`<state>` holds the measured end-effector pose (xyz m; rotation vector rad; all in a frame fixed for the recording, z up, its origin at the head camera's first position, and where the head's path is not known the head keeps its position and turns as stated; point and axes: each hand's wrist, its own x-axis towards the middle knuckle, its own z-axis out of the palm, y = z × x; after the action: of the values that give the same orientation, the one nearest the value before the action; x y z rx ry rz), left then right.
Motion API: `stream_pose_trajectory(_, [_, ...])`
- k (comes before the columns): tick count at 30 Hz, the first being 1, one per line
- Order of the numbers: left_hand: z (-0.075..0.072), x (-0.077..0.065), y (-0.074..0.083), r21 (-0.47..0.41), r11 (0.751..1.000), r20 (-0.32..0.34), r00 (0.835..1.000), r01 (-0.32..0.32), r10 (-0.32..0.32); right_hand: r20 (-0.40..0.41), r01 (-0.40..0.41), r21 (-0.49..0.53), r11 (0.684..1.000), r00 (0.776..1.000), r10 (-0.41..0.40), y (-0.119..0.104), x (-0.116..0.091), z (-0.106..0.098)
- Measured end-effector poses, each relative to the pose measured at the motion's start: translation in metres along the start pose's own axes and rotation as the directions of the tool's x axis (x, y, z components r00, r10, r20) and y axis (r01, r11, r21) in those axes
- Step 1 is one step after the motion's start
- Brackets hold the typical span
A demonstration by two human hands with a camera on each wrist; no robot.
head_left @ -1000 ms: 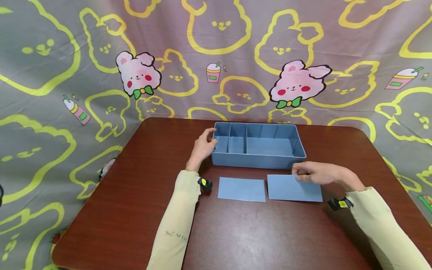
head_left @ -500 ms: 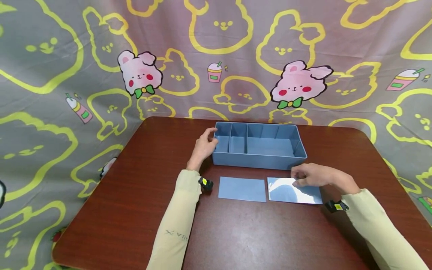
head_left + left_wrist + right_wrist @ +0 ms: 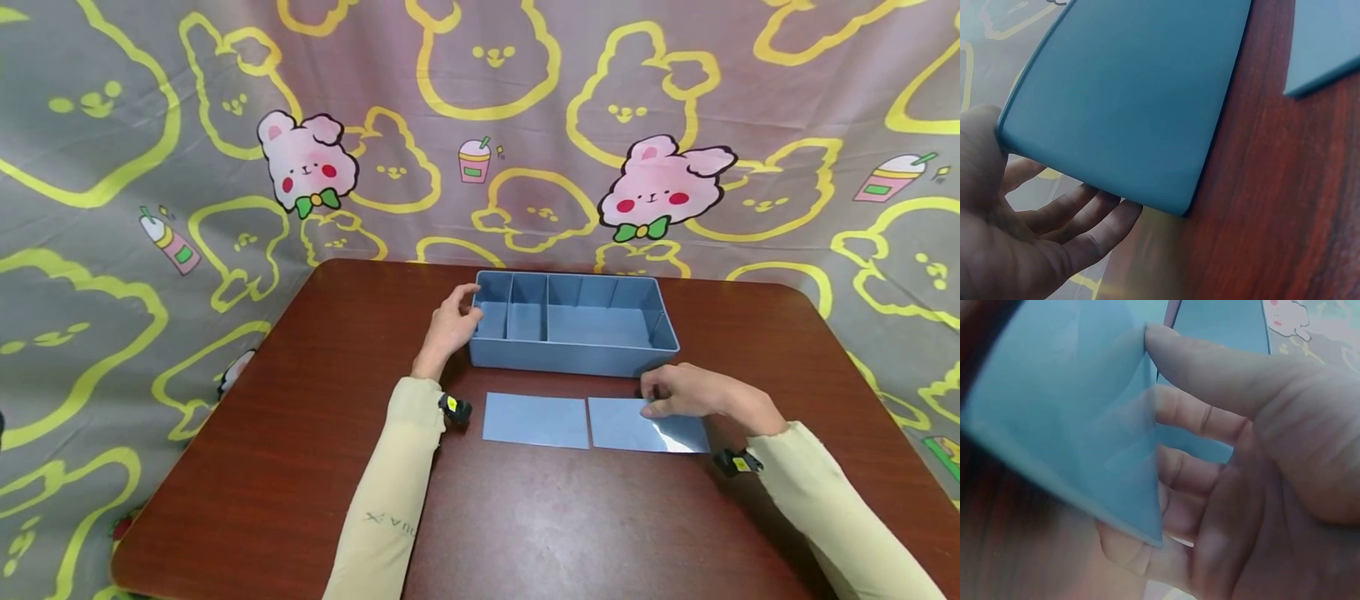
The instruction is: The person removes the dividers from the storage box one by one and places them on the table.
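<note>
A blue divided storage box [image 3: 570, 358] stands on the table, its open top showing several compartments. My left hand [image 3: 452, 323] holds the box's left end, thumb and index finger at the rim; in the left wrist view, curved fingers [image 3: 1100, 234] rest along the end wall. In front of the box, my right hand [image 3: 693, 390] pinches the far edge of a glossy blue rectangular panel [image 3: 622, 429]. In the right wrist view this panel [image 3: 1079, 412] is tilted, with the thumb on one face and fingers behind it. A similar blue panel [image 3: 536, 421] lies flat to its left.
The brown wooden table [image 3: 315, 450] has rounded far corners. Behind it hangs a grey and pink patterned cloth [image 3: 540, 100] with bunny drawings, close to the table's back edge. A small black wrist camera [image 3: 453, 408] sits on the left wrist.
My right hand has come slightly left and nearer with its panel, whose tilt changed: glare flashed across it and is now smaller. The left hand and box have stayed put.
</note>
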<state>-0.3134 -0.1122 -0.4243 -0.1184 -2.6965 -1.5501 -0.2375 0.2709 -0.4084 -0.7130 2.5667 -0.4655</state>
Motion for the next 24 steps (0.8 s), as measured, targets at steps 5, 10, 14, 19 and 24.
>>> stream_pose_trajectory(5, [0.000,0.000,0.000,0.005,1.000,-0.007,1.000,-0.002,0.002,-0.006,-0.029,-0.015,0.999,1.000,0.029,-0.003,0.000,0.001])
stream_pose_trajectory(10, [0.000,0.000,0.000,-0.005,1.000,-0.004,1.000,-0.006,0.006,-0.016,-0.037,-0.045,0.998,0.999,0.036,-0.007,0.000,0.002])
stream_pose_trajectory(14, [0.000,-0.001,0.000,-0.002,1.000,-0.005,1.000,-0.001,0.001,-0.030,-0.048,-0.058,0.997,0.998,0.046,-0.009,-0.001,0.003])
stream_pose_trajectory(19, [-0.001,-0.001,0.000,0.003,1.000,-0.006,1.000,0.000,0.000,-0.039,-0.091,-0.058,0.994,0.995,0.089,-0.014,-0.002,0.004])
stream_pose_trajectory(24, [0.000,-0.001,0.000,0.001,1.000,-0.002,1.000,-0.001,0.001,-0.041,-0.137,-0.063,0.989,0.990,0.135,-0.017,-0.001,0.005])
